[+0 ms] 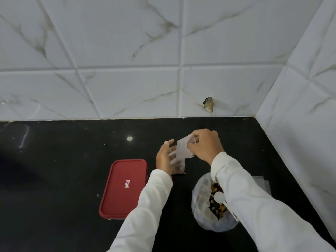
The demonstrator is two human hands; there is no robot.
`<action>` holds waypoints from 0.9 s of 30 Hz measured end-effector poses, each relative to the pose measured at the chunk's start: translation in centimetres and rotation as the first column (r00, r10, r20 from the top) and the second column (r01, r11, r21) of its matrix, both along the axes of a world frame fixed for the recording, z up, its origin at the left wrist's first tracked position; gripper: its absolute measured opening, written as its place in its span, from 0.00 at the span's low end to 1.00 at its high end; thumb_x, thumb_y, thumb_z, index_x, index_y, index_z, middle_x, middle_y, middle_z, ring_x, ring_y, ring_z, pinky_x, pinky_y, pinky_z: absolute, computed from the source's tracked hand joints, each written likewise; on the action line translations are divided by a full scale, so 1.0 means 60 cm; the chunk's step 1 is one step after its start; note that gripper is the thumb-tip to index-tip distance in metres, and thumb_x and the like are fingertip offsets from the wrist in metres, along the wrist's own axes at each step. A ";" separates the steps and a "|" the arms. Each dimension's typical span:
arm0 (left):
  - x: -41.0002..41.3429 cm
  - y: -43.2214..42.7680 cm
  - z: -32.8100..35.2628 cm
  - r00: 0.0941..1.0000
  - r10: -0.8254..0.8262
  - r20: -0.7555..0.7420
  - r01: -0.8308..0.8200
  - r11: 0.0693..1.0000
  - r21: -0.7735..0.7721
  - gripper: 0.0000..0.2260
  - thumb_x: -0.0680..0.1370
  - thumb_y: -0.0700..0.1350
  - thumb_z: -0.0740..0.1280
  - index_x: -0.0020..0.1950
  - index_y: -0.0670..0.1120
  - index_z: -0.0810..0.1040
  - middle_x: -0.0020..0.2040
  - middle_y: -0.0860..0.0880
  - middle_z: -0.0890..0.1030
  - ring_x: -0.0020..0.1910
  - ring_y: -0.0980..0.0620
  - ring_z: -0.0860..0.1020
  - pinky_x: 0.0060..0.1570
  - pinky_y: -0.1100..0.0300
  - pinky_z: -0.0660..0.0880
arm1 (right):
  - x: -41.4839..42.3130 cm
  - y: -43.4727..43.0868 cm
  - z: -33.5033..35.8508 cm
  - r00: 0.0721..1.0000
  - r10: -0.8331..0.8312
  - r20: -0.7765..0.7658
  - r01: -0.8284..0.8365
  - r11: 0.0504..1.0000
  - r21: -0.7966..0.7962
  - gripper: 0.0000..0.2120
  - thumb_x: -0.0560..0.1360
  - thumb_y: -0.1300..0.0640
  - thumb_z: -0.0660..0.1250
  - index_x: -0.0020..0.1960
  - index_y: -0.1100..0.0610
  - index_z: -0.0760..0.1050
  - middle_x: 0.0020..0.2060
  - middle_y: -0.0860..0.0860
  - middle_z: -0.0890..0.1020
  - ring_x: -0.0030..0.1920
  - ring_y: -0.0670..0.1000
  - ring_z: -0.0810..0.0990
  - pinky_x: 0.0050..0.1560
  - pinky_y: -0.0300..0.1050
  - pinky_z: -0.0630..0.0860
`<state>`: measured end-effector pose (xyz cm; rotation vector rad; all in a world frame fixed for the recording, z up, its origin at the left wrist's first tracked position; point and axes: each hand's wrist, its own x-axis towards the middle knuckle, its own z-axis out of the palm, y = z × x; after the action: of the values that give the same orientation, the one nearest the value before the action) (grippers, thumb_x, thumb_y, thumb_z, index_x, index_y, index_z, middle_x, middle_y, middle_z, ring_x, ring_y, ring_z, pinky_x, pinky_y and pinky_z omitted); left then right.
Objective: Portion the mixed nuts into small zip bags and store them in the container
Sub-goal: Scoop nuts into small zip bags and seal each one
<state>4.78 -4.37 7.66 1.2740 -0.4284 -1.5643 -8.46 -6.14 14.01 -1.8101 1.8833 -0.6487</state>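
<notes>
Right hand point(205, 146): fingers curled, pinching top of small zip bag point(181, 151). Left hand point(164, 157): fingers near straight, spread against bag's left side. Bag upright on counter point(63, 170), mid-depth, nuts point(179, 169) at bottom. Container point(123, 188), red lid on, just left of left sleeve; lid label point(127, 184) white, red-bordered, writing unreadable. Large nut bag point(200, 202) with white spoon point(219, 196) toward right edge, under right forearm.

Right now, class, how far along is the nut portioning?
Done: nuts sit in the small zip bag. In hand: the right hand pinches its top, the left hand touches its side. Left: sealing, storing in the closed red-lidded container; the large nut bag holds plenty more.
</notes>
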 end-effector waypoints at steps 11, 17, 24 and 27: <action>-0.038 0.013 -0.055 0.946 -0.184 -0.268 0.156 0.980 -0.121 0.22 0.74 0.62 0.66 0.66 0.56 0.78 0.61 0.43 0.81 0.51 0.45 0.81 0.37 0.59 0.79 | -0.014 0.016 -0.015 0.991 0.105 -0.089 -0.086 0.978 0.190 0.11 0.74 0.56 0.70 0.56 0.53 0.80 0.49 0.53 0.80 0.46 0.51 0.80 0.47 0.43 0.79; -0.048 0.019 -0.084 0.899 -0.142 -0.414 0.142 0.989 -0.030 0.25 0.75 0.54 0.71 0.68 0.42 0.76 0.56 0.40 0.82 0.41 0.49 0.83 0.24 0.65 0.76 | -0.023 0.020 -0.011 0.989 0.126 -0.083 -0.101 0.961 0.257 0.06 0.74 0.55 0.69 0.47 0.57 0.80 0.40 0.53 0.81 0.41 0.51 0.80 0.43 0.41 0.78; -0.067 0.030 -0.073 0.865 -0.058 -0.498 0.040 0.998 -0.048 0.16 0.82 0.47 0.62 0.65 0.38 0.77 0.49 0.40 0.84 0.35 0.52 0.84 0.24 0.67 0.75 | -0.039 0.042 0.015 0.974 0.209 0.085 -0.224 0.947 0.233 0.12 0.74 0.50 0.71 0.56 0.53 0.79 0.43 0.49 0.85 0.37 0.46 0.84 0.45 0.43 0.83; -0.061 0.028 -0.090 0.854 -0.049 -0.518 0.071 0.997 0.024 0.18 0.77 0.48 0.67 0.62 0.39 0.77 0.45 0.43 0.82 0.32 0.55 0.82 0.17 0.69 0.69 | -0.071 0.055 0.019 0.985 0.131 0.115 -0.145 0.981 0.130 0.09 0.76 0.50 0.68 0.54 0.52 0.79 0.41 0.46 0.84 0.38 0.43 0.83 0.45 0.41 0.82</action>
<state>1.09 -2.69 2.28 0.8195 -0.0876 -1.8975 -12.71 -2.86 15.17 -1.7638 1.6734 -0.5411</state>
